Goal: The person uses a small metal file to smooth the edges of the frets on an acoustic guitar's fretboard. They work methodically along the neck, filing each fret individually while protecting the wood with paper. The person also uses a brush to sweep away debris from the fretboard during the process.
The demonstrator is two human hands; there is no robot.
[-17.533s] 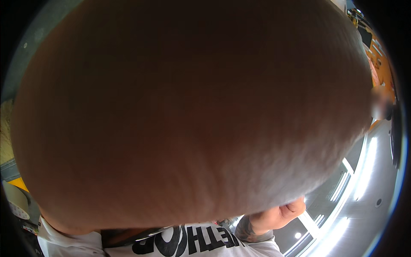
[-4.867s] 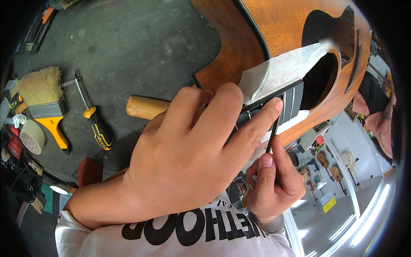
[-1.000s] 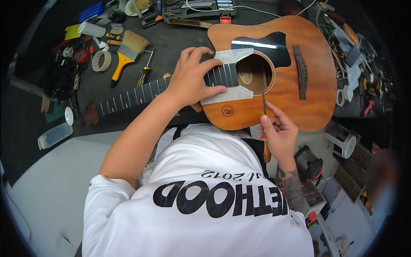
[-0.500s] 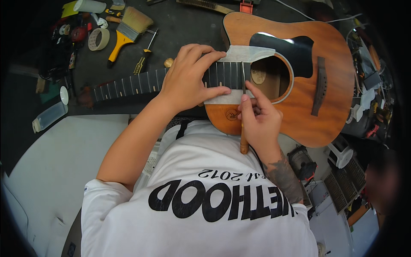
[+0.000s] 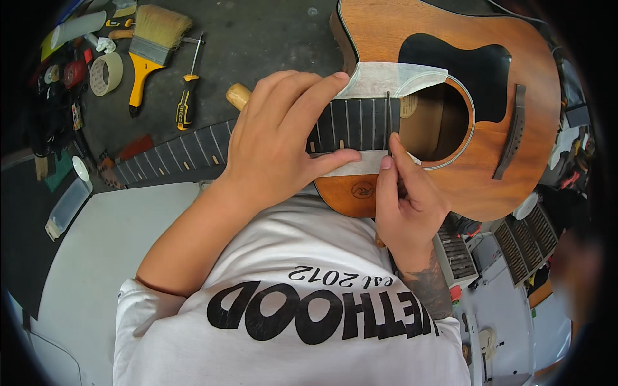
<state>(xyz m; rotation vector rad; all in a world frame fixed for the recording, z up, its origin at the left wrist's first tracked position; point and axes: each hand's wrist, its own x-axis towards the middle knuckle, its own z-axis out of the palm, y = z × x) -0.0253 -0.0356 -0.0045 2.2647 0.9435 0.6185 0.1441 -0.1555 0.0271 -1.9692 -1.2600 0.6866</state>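
My left hand (image 5: 273, 138) lies across the dark fretboard (image 5: 344, 124) of a brown acoustic guitar (image 5: 515, 183), its fingers spread, index tip and thumb resting near white masking tape (image 5: 373, 80) on either side of the board. My right hand (image 5: 412, 212) pinches a slim dark file (image 5: 388, 109), whose blade lies crosswise on the frets at the board's end, beside the soundhole (image 5: 444, 125). The file's wooden handle shows below my palm. A black pickguard (image 5: 454, 58) and a bridge (image 5: 510, 135) are on the guitar top.
The dark workbench (image 5: 270, 38) holds a yellow-handled paintbrush (image 5: 145, 71), a screwdriver (image 5: 187, 103), a tape roll (image 5: 105, 74), a wooden handle (image 5: 237, 95) under the neck and a plastic container (image 5: 67, 209). More tools clutter both sides. Metal racks (image 5: 524, 241) stand at lower right.
Since a second ago my right hand has brought the file from over the soundhole onto the fretboard's end. My left hand stays on the board. The whole view has shifted slightly.
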